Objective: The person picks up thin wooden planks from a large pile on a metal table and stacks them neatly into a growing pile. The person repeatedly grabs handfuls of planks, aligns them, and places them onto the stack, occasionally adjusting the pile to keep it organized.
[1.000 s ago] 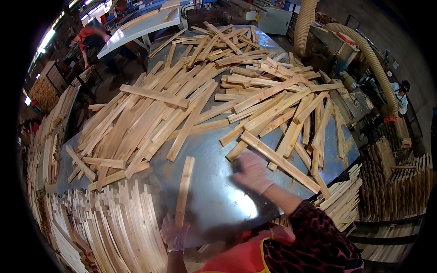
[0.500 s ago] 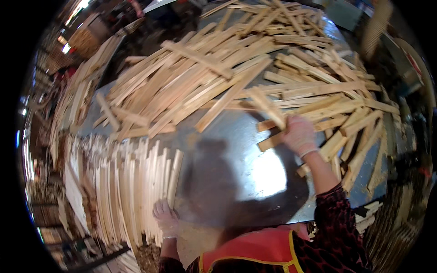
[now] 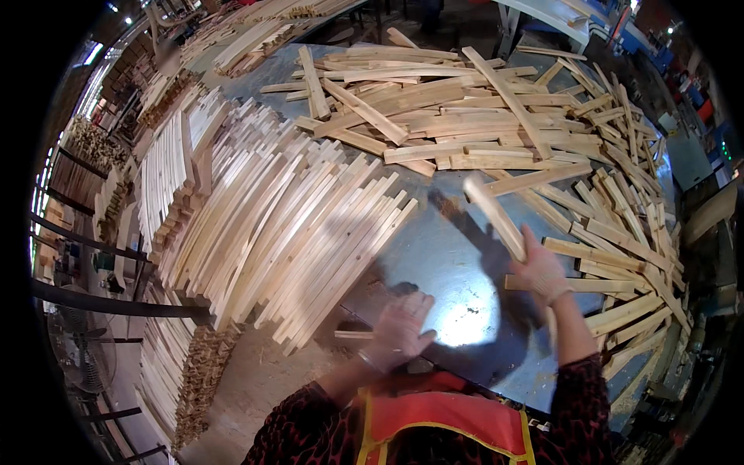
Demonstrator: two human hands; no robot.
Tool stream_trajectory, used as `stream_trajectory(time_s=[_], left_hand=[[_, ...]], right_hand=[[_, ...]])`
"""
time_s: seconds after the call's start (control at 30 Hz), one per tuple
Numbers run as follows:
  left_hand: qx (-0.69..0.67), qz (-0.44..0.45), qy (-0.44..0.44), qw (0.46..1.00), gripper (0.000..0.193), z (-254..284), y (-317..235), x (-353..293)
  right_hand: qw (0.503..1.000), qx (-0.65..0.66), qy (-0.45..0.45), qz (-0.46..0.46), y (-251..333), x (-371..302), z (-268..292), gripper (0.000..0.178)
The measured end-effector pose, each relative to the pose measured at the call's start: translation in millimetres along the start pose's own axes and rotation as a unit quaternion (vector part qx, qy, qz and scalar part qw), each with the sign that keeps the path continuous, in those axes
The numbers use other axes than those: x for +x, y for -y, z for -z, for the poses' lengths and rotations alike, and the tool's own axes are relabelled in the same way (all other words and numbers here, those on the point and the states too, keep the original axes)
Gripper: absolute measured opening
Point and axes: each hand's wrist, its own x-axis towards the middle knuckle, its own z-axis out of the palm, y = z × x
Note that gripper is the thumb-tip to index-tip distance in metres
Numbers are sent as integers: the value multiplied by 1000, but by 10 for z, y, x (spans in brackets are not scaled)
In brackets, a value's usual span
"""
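Observation:
In my right hand [image 3: 538, 270] is a wooden strip [image 3: 496, 217], gripped around its middle and raised at a slant above the metal tabletop [image 3: 411, 263]. Its far end is blurred. My left hand [image 3: 401, 332], in a pale glove, hovers by the table's near edge with fingers stretched and thumb apart. Just left of that hand a short piece of wood [image 3: 353, 335] shows; whether they touch I cannot tell. Further left, many strips [image 3: 310, 240] lie side by side in a neat slanting row. A loose, crossed pile of strips [image 3: 473, 116] covers the far side of the table.
More strips [image 3: 620, 271] fan out along the right side, some close to my right hand. Stacked boards [image 3: 167, 174] rise beyond the neat row. A dark metal bar [image 3: 116, 302] juts in from the left, near a standing fan [image 3: 85, 349].
My view has swung left. The right hand has lifted its strip away from the pile. My left hand has left the neat row and come in front of my body.

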Motion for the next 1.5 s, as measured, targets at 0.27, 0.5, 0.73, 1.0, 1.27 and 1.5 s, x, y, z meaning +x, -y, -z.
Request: stream_trajectory(time_s=[0.27,0.5,0.73,1.0,1.27,1.5], left_hand=[[158,51,-98,981,82,447,25,279],[414,46,-38,909,76,707,949,-115],[463,87,-26,882,83,473,660,246],[-177,42,41,983,92,-715,-739,838],[-408,276,2,870,26,-641,-383,1096],[-276,316,37,907,56,231,-165,406]], right_hand=[[828,552,-80,-56,1216,106,-1746,71],[986,-119,-113,2,-365,-167,-910,62],[979,-194,-48,-28,-1236,-109,-395,27],[989,96,-113,-9,312,348,228,57],[978,-95,-183,-34,-1602,749,526,60],[984,-174,30,20,-2313,444,387,49]])
